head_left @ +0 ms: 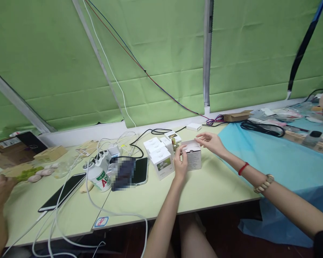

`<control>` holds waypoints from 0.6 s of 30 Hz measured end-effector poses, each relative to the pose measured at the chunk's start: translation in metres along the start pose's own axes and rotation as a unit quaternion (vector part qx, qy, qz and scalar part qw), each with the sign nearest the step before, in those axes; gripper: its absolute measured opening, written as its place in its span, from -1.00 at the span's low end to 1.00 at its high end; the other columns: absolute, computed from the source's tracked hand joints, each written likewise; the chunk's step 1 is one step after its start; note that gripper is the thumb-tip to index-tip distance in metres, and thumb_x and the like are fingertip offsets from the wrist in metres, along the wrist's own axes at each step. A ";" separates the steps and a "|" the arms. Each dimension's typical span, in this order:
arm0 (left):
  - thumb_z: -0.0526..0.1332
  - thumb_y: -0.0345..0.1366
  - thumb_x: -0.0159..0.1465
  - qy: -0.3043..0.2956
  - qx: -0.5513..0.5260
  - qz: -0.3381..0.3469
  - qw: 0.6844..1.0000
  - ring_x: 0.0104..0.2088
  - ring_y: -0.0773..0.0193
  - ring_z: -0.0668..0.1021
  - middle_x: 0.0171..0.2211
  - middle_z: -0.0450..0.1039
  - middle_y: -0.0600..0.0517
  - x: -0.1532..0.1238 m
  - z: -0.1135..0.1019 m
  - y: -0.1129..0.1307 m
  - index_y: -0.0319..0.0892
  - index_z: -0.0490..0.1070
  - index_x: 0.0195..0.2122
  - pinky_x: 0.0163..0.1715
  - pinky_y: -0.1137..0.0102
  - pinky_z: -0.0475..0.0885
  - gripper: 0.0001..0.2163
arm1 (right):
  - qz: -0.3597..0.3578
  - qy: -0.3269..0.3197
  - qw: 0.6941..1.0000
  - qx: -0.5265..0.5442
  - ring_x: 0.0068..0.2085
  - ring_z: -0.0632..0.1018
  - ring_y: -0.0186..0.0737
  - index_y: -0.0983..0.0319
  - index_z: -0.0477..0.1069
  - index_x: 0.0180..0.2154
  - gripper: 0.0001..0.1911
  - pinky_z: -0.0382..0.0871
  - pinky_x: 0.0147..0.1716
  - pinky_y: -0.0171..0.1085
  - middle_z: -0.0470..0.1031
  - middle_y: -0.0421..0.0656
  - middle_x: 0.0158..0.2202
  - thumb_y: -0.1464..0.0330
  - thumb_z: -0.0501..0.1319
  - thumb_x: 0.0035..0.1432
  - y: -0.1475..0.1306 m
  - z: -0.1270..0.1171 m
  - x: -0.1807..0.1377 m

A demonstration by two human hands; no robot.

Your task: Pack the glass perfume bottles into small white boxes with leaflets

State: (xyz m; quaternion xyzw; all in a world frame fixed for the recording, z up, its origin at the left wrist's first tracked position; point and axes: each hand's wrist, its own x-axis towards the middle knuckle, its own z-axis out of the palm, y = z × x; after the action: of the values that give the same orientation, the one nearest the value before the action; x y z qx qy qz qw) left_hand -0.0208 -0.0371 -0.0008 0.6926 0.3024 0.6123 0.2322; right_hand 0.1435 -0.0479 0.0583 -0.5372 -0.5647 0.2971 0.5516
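A small white cardboard box [195, 160] stands upright on the table in front of me, with its top flap raised or loose. My left hand [180, 164] grips the box at its left side, the fingers bent round the near edge. At the top right corner, my right hand [211, 142] has thumb and fingertips closed at the flap; the exact hold is small in view. Close to the left of my left hand stand several white boxes [161, 163] with a picture on the front. A gold-coloured can or jar [173, 142] is partly hidden behind them.
Left of the boxes lie a phone [141, 170], a white bottle [99, 178], a tablet [61, 191] and tangled white cables [118, 214]. Another person's hand [1, 190] is at far left. A blue sheet [244, 154] covers the right side, with a black cable coil [262, 128].
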 end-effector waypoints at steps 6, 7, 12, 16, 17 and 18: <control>-0.05 -0.24 0.32 -0.042 0.008 0.003 0.999 -0.03 0.32 0.37 -0.09 0.30 -0.05 0.000 -0.001 0.005 -0.24 0.42 -0.16 -0.04 0.46 0.27 -0.71 | 0.100 -0.017 0.989 0.106 -0.27 0.44 -0.35 0.31 0.39 -0.18 -0.50 0.38 -0.43 -0.43 0.43 -0.07 -0.25 0.11 0.27 -0.09 0.004 0.004 -0.011; -0.02 -0.22 0.31 -0.047 0.009 0.000 0.999 -0.05 0.32 0.37 -0.10 0.30 -0.05 -0.001 -0.001 0.005 -0.24 0.41 -0.16 -0.05 0.46 0.27 -0.72 | 0.099 -0.021 0.988 0.116 -0.23 0.43 -0.34 0.30 0.38 -0.15 -0.49 0.39 -0.40 -0.43 0.42 -0.08 -0.23 0.09 0.26 -0.08 0.006 0.004 -0.013; 0.04 -0.18 0.31 -0.046 0.041 0.002 0.998 -0.01 0.32 0.35 -0.08 0.25 -0.06 -0.003 0.000 0.003 -0.22 0.40 -0.19 -0.02 0.45 0.25 -0.75 | 0.024 -0.044 0.993 0.103 -0.25 0.44 -0.32 0.31 0.36 -0.12 -0.46 0.40 -0.33 -0.35 0.42 -0.08 -0.23 0.08 0.24 -0.07 0.017 0.007 -0.012; 0.01 -0.18 0.33 -0.021 0.087 0.016 0.996 0.01 0.29 0.34 -0.05 0.18 -0.09 -0.005 0.001 -0.001 -0.22 0.40 -0.24 -0.05 0.42 0.30 -0.74 | -0.087 -0.087 0.992 0.008 -0.29 0.47 -0.29 0.32 0.42 -0.20 -0.63 0.38 -0.33 -0.31 0.44 -0.07 -0.23 0.20 0.20 0.00 0.022 0.012 -0.011; 0.02 -0.19 0.33 -0.008 0.095 0.032 0.995 0.00 0.29 0.35 -0.04 0.17 -0.09 -0.005 0.002 -0.001 -0.22 0.41 -0.26 -0.05 0.41 0.30 -0.74 | -0.108 -0.089 0.990 -0.024 -0.29 0.47 -0.29 0.30 0.42 -0.19 -0.67 0.37 -0.33 -0.31 0.45 -0.09 -0.22 0.22 0.18 0.03 0.021 0.013 -0.012; 0.04 -0.20 0.32 0.008 0.104 0.051 0.993 -0.01 0.29 0.35 -0.04 0.17 -0.09 -0.005 0.002 -0.001 -0.22 0.43 -0.28 -0.04 0.40 0.30 -0.75 | -0.127 -0.084 0.986 -0.063 -0.27 0.47 -0.30 0.26 0.43 -0.18 -0.69 0.36 -0.32 -0.32 0.44 -0.12 -0.20 0.23 0.15 0.08 0.019 0.012 -0.013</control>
State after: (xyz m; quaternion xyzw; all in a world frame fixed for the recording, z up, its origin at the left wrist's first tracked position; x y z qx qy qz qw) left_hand -0.0196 -0.0401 -0.0049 0.7224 0.3310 0.5943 0.1244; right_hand 0.1351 -0.0521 0.0337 -0.4680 -0.6898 0.2330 0.5008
